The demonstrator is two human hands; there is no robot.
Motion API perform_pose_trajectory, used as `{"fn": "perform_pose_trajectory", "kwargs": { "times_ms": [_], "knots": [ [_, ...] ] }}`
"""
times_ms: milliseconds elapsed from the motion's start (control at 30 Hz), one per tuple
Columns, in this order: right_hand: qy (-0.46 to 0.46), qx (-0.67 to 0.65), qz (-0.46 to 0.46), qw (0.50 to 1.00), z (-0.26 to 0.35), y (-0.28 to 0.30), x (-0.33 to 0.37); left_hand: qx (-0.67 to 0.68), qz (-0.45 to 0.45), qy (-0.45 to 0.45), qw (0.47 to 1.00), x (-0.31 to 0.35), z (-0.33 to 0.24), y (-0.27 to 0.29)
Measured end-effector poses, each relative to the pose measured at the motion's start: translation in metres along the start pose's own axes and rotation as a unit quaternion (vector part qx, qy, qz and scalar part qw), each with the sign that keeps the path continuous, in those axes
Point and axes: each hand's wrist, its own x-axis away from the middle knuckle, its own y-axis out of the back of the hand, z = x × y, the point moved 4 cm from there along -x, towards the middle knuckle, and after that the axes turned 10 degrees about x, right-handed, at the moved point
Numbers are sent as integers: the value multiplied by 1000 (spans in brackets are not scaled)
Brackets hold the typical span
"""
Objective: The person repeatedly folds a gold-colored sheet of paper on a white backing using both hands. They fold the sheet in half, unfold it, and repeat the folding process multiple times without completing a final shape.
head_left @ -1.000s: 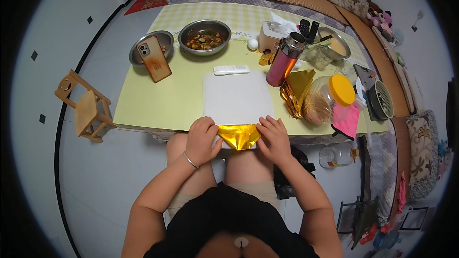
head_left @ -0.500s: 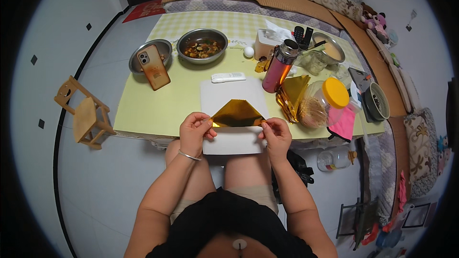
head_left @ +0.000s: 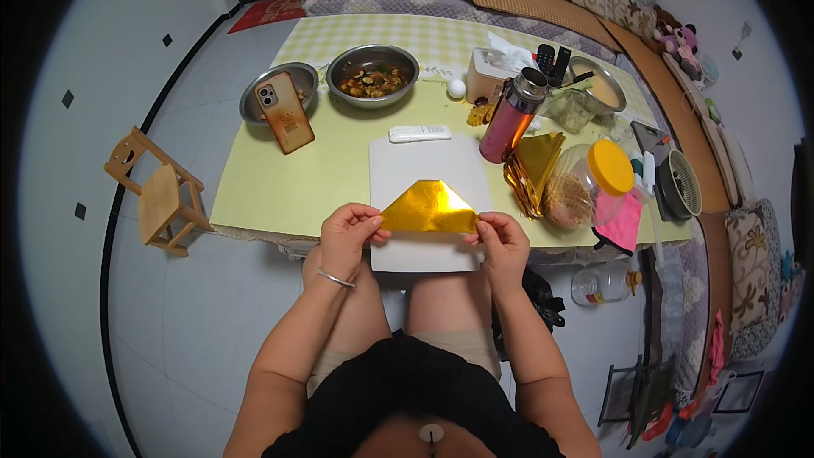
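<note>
A sheet of gold foil paper (head_left: 430, 208), folded into a shape with slanted sides and a flat top, is stretched between my two hands. My left hand (head_left: 350, 229) pinches its left corner between thumb and fingers. The right corner is pinched by my right hand (head_left: 500, 239). Beneath the foil lies a white board (head_left: 428, 253) that juts over the table's near edge above my thighs. A white, long, narrow object (head_left: 420, 134) rests at the board's far edge. More gold foil sheets (head_left: 537, 165) stand in a loose stack to the right.
On the yellow table (head_left: 280, 195) are a phone (head_left: 285, 114) leaning on a metal bowl (head_left: 250, 106), a bowl of food (head_left: 373, 76), a pink thermos (head_left: 513, 114) and a yellow-lidded jar (head_left: 610, 168). A small wooden chair (head_left: 161, 195) stands left; a plastic bottle (head_left: 604, 284) lies right, below the table.
The foil now catches the light and looks bright gold, its face tilted differently. Both hands keep their pinch on its corners. The whole view has shifted slightly.
</note>
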Motion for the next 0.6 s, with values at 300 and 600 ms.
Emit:
{"fn": "perform_pose_trajectory", "kwargs": {
  "times_ms": [300, 600],
  "knots": [
    [-151, 76, 76, 983, 1, 7, -6, -127, 13, 29, 991, 9, -11, 3],
    [-117, 88, 75, 986, 5, 24, -7, -186, 88, 75, 976, 2, -3, 0]
  ]
}}
